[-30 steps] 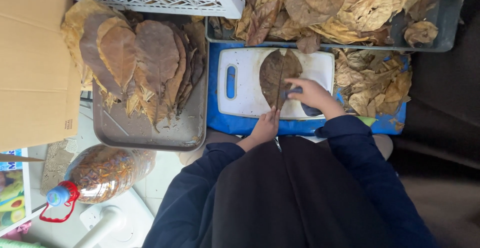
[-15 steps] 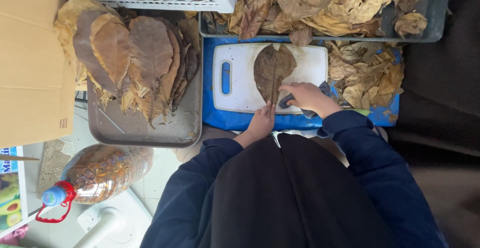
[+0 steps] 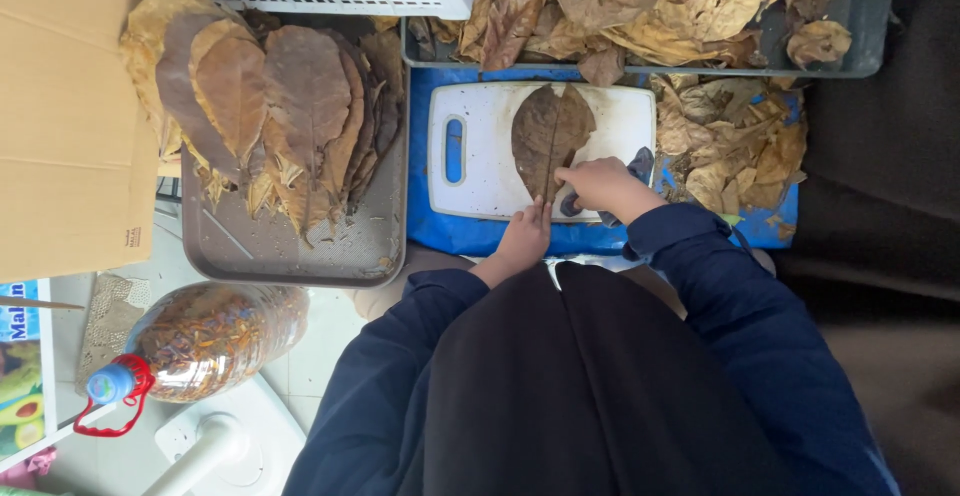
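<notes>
Hands (image 3: 565, 211) unmoved on leaf (image 3: 548, 136) — tray (image 3: 290, 256) holds leaves

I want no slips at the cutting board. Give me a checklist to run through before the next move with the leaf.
1. Dry brown leaf flat on white cutting board: ok.
2. Left hand at leaf's stem end: ok.
3. Right hand gripping dark-handled tool: ok; blade: cannot tell.
4. Left fingers clear of the tool: cannot tell.
5. Grey tray of stacked leaves beside board: ok.
</notes>
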